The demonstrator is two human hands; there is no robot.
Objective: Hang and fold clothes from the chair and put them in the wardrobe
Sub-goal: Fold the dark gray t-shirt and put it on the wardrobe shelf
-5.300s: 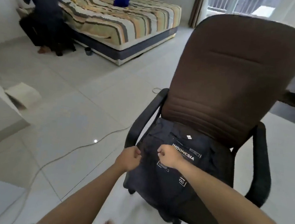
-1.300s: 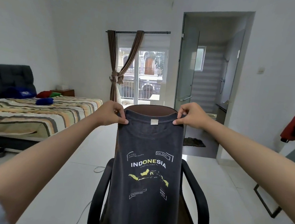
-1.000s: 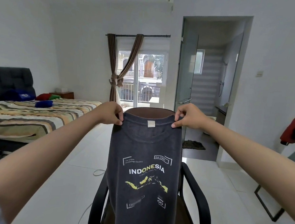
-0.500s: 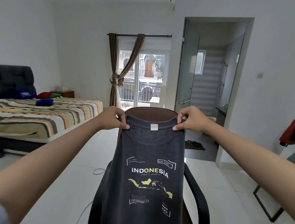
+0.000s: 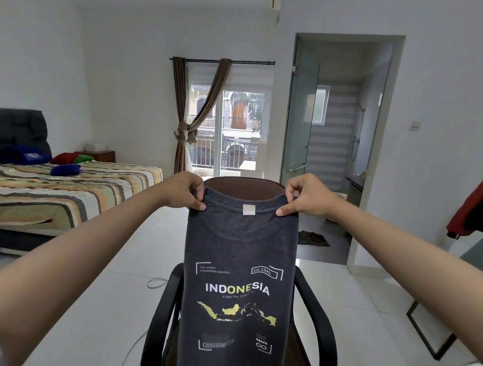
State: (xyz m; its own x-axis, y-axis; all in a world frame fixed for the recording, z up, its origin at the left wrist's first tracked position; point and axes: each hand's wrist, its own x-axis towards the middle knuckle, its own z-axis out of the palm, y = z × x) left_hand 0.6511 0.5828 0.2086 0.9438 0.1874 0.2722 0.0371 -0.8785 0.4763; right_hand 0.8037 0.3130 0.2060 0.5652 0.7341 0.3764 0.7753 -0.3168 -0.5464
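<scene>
Both hands were pinched shut on the shirt (image 5: pixel 239 275): left hand (image 5: pixel 182 190) and right hand (image 5: pixel 303 195) at its shoulders, above the chair (image 5: pixel 317 318). To fold well, keep the top edge level and tight.

On the dark T-shirt (image 5: pixel 238 283) I'm holding up, I read "INDONESIA" across the chest in white, with the letters "ONE" in yellow. Above it, toward the shirt's left edge, a bracketed line says "The Largest Archipelagic Country"; toward the right edge a small banner reads "Est. 1945". A tiny line of digits sits just under the big word, too small for me to read. The neck tag (image 5: pixel 249 210) and the boxes near the lower edge are illegible too.
</scene>
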